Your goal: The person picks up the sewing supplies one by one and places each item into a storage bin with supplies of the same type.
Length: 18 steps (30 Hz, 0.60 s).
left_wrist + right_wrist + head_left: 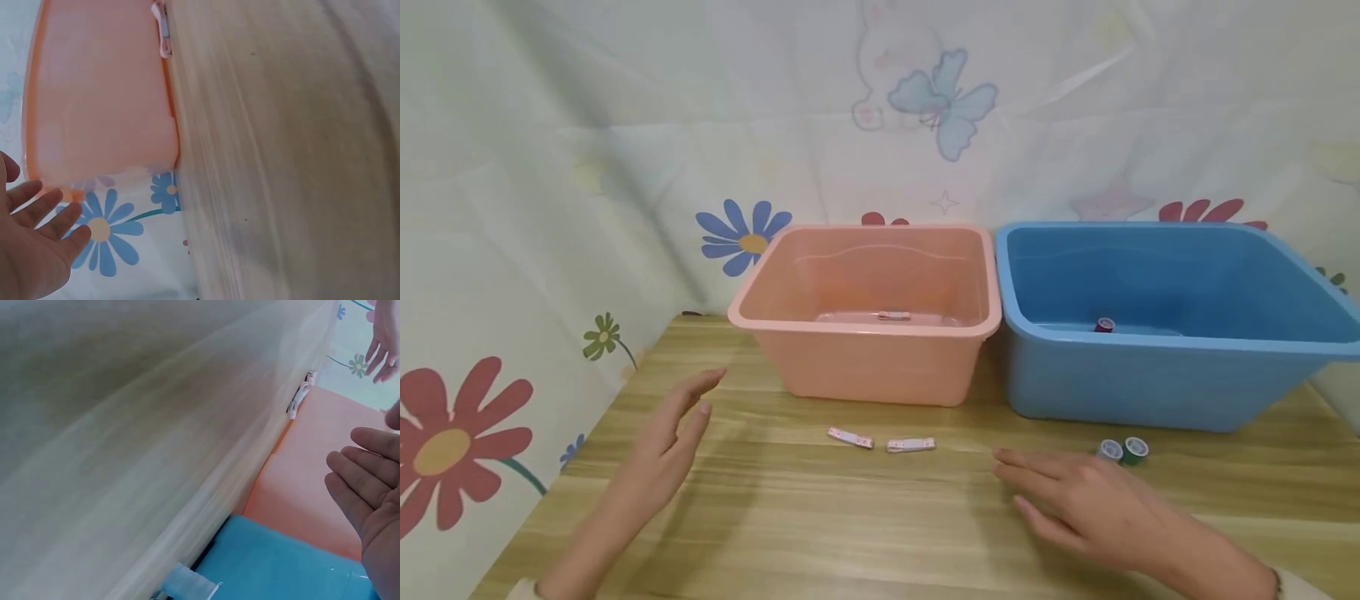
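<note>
My left hand [658,454] hovers over the table's left side with its fingers extended, holding nothing. To the right, my right hand [1093,508] is held palm down, fingers straight and nothing in its grasp. Two small folded white-and-pink strips [851,437] lie between the hands, before the pink bin [880,367]. Another such strip [894,316] lies inside that bin. Just beyond my right hand stand a pale blue spool [1109,451] and a green spool [1136,451]. A red spool [1104,325] sits in the blue bin [1120,387]. The right wrist view shows the open palm [381,506].
Both bins stand side by side at the back of the wood-grain table [820,525], their rims nearly meeting. Behind them hangs a white curtain [700,108] printed with flowers and a butterfly, which also runs along the left side.
</note>
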Tool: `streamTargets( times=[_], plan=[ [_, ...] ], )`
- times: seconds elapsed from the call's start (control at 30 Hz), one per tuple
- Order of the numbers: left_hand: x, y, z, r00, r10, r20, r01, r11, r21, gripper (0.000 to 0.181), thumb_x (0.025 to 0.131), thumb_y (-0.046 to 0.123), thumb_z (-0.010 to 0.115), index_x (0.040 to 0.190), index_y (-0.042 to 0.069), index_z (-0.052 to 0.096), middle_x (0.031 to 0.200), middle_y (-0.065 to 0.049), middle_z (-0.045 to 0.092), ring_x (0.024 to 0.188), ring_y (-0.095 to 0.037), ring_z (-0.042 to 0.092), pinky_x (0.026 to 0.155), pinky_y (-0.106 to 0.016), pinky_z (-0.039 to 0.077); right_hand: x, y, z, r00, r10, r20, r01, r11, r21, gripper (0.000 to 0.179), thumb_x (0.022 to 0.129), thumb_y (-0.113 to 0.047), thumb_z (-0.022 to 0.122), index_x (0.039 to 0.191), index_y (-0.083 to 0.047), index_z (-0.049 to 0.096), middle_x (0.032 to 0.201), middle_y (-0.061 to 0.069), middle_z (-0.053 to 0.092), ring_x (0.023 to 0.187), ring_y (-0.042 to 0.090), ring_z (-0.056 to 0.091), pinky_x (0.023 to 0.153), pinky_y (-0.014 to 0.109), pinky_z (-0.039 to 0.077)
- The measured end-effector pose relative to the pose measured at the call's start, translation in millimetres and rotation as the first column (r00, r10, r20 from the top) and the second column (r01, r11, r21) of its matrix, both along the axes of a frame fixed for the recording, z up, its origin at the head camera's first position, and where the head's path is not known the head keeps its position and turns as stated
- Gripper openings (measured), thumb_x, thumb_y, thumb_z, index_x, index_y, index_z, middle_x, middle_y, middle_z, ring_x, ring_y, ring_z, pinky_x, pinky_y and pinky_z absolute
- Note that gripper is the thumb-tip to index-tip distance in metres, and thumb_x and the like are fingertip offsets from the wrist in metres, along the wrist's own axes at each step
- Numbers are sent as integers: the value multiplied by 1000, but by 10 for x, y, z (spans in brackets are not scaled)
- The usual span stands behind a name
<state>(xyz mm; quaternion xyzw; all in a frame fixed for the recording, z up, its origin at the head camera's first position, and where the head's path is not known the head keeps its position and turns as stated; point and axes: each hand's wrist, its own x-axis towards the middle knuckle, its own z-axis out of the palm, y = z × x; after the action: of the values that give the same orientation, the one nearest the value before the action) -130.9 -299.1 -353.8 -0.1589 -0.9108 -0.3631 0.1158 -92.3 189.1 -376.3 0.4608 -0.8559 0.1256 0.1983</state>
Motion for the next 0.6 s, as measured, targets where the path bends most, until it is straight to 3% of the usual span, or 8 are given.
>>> streamTargets(
  times=[0.07, 0.17, 0.33, 0.47, 0.6],
  plan=[
    [-39, -2, 36, 1000, 6, -24, -5, 999, 38, 42, 112, 22, 39, 153, 19, 43, 149, -14, 50, 139, -36, 44, 110, -30, 40, -15, -18, 11, 1000, 2, 2, -2, 1000, -8, 40, 95, -20, 69, 134, -15, 66, 130, 1, 69, 106, 14, 71, 77, 32, 59],
    [-104, 16, 86, 998, 8, -62, -3, 996, 85, 39, 111, 18, 40, 149, 13, 47, 144, -12, 55, 133, -20, 52, 98, -5, 36, -31, -36, 15, 1000, 9, 5, -9, 1000, -14, 40, 92, -16, 71, 132, -14, 67, 129, 3, 69, 107, 14, 70, 78, 32, 59],
    [-285, 74, 169, 995, -11, -97, 31, 978, 208, 36, 110, 13, 42, 144, 2, 47, 143, -10, 53, 125, 0, 55, 99, -10, 41, -65, -50, -14, 1000, 29, -9, -29, 1000, 2, 43, 88, -14, 74, 130, -10, 69, 127, 4, 70, 114, 16, 68, 85, 35, 59],
    [-511, 96, 316, 993, 7, -121, 28, 959, 283, 37, 110, 17, 44, 141, -2, 46, 138, -4, 54, 122, -4, 57, 99, -13, 43, -101, -68, -24, 999, 33, -18, -33, 999, 17, 44, 87, -14, 75, 130, -10, 68, 129, 4, 69, 119, 18, 65, 89, 37, 57],
    [-740, 82, 466, 997, 40, -71, -12, 935, 356, 43, 107, 26, 52, 143, 3, 46, 140, 1, 53, 125, -9, 57, 98, -14, 45, -144, -98, 2, 998, 49, -31, -48, 998, 36, 43, 88, -14, 73, 130, -9, 67, 130, 4, 68, 120, 19, 64, 91, 39, 56]
  ],
)
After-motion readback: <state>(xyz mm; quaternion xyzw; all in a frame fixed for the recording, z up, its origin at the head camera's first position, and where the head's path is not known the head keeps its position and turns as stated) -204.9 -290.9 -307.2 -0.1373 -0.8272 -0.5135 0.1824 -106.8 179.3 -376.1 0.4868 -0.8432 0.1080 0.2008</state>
